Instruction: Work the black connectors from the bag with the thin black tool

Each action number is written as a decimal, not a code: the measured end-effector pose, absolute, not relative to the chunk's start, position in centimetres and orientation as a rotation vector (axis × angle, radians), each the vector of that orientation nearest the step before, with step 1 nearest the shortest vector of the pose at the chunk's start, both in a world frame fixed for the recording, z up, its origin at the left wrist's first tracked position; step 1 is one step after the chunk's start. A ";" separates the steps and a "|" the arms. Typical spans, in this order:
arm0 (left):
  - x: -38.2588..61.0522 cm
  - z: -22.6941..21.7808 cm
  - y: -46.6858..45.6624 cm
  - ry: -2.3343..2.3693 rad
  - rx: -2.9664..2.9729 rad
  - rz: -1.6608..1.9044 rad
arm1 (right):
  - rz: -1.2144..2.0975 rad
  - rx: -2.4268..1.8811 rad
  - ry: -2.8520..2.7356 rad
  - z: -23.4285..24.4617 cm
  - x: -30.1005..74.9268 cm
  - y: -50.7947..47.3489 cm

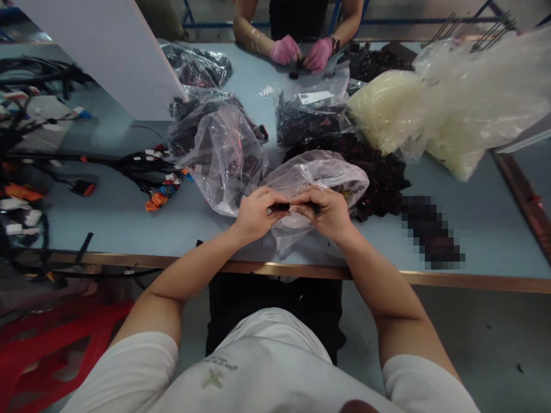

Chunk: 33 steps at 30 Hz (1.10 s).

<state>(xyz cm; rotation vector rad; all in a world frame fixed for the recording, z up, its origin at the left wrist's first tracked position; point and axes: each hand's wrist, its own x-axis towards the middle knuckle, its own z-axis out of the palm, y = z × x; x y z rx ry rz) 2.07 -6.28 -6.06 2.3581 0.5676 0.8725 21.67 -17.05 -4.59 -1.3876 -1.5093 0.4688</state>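
Close together over the table's near side, my left hand [258, 213] and my right hand [325, 211] pinch a small dark part [282, 207] between their fingertips. Both hands are closed, and fingers cover most of the part, so its exact kind is hidden. Below and behind them lies an open clear plastic bag [321, 172] with small bits inside. A second clear bag [228, 155] with dark contents rests to the left of my hands. Behind the open bag spreads a heap of small black parts [383, 183].
Wire harnesses with connectors [157, 192] lie at the left, near a white panel [116, 57]. Large bags of pale yellow parts [396, 103] stand at the right. Across the table [495, 241], a co-worker's pink-gloved hands [316, 55] handle a small dark piece. A red stool [55, 344] is lower left.
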 end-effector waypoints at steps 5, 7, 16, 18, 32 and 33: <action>2.1 -6.3 -6.4 0.538 2.391 0.903 | 0.483 -1.394 -1.535 -5.0 22.0 -17.0; 2.0 -6.4 -6.4 0.526 2.404 0.905 | 0.509 -1.384 -1.543 -5.1 22.2 -17.0; 1.9 -6.2 -6.7 0.403 2.380 0.885 | 0.913 -1.320 -1.416 -4.2 22.9 -16.8; 1.9 -6.1 -6.9 0.399 2.382 0.849 | 0.990 -1.296 -1.387 -4.0 23.1 -16.7; 2.2 -6.3 -6.3 0.459 2.287 0.894 | 0.917 -1.403 -1.316 -4.4 23.6 -16.7; 2.2 -6.2 -6.2 0.474 2.263 0.896 | 0.807 -1.464 -1.351 -4.8 23.9 -16.6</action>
